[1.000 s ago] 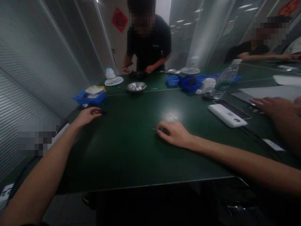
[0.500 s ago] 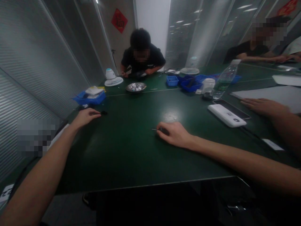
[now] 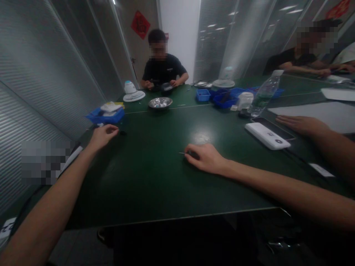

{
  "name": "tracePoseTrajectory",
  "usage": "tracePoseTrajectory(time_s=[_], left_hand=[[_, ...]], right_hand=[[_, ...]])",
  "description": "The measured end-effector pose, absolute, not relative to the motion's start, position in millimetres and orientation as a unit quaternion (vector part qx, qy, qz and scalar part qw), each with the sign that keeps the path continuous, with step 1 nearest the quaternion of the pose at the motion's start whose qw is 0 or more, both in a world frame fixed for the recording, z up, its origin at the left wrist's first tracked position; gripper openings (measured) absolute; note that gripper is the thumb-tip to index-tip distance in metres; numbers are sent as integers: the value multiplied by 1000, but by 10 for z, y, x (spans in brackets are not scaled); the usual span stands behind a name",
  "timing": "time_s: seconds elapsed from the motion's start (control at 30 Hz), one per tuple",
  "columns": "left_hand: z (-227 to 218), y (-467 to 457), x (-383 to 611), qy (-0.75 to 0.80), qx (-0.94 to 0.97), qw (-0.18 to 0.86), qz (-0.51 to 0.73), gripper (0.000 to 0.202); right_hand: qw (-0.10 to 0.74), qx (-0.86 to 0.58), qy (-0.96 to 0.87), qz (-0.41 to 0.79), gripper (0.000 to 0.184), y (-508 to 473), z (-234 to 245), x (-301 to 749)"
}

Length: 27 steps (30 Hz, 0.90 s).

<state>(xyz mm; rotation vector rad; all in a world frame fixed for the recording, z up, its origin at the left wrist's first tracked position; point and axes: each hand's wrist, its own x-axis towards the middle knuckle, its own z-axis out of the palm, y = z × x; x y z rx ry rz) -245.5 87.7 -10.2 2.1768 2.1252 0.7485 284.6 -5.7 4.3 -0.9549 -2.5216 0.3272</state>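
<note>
Thin-tipped tool is held in the right hand, which is rested on the green table right of its near middle. A pale, slender tip is pointed left and a little of a dark body is glimpsed inside the curl of the fingers; the rest is blocked from view by the hand. Those fingers are closed around the tool. Farther left, the thumb and forefinger of the left hand are brought nearly together just beside a small dark piece lying on the table; whether anything is pinched between them cannot be told.

On the right, a white device is laid beside a dark phone, near another person's hand. Just beyond the left hand, a blue tray is filled with white and yellow items. Farther back, a clear bottle is stood near blue bins, and a metal bowl is placed near a white fan. At the far edge, something dark is held by a co-worker.
</note>
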Motion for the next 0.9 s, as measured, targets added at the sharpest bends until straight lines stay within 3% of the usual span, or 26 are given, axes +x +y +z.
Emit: tracePoseTrajectory(time_s=[0.9], left_hand=[[-5,875,-2362,687,694,49,212,44]], right_hand=[[199,-352,-907,118,26,-53,33,2843]])
